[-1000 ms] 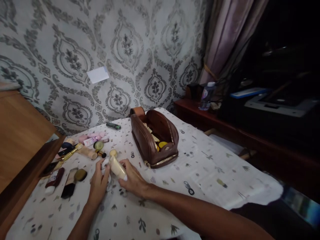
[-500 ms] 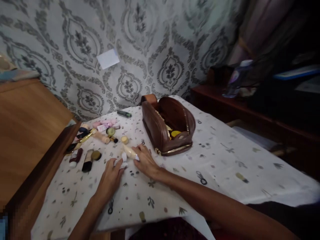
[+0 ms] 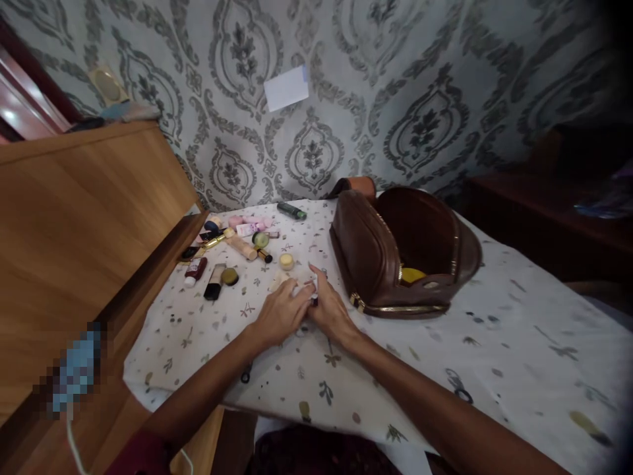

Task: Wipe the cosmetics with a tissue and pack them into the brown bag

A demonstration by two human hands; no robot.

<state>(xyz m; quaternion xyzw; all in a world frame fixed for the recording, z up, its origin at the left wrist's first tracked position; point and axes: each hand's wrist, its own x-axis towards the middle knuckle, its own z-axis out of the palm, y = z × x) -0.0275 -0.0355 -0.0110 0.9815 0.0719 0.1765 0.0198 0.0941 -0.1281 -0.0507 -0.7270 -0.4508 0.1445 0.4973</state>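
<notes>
My left hand point(image 3: 279, 311) and my right hand point(image 3: 330, 309) meet low over the table, their fingers closed and overlapping. A small white item point(image 3: 313, 285) shows between them; its kind is mostly hidden by the fingers. Just beyond my left fingers lies a pale cream tube point(image 3: 278, 281), partly covered. A small round yellow jar point(image 3: 286, 261) sits a little farther back. To the right of my right hand stands a brown leather toiletry bag point(image 3: 363, 254), unzipped, with something yellow point(image 3: 412, 274) inside.
On the left side of the table lie a foundation bottle point(image 3: 214, 282), a round olive pot point(image 3: 229, 276), a dark red bottle point(image 3: 196, 270), pink tubes point(image 3: 250, 227) and several other cosmetics. A green tube point(image 3: 291, 211) lies near the wall. A wooden cabinet point(image 3: 99, 198) borders the left.
The view has swung left. My hands have come together; earlier the right held the cream tube and the left was at a small white item. The tube now lies beyond my left fingers.
</notes>
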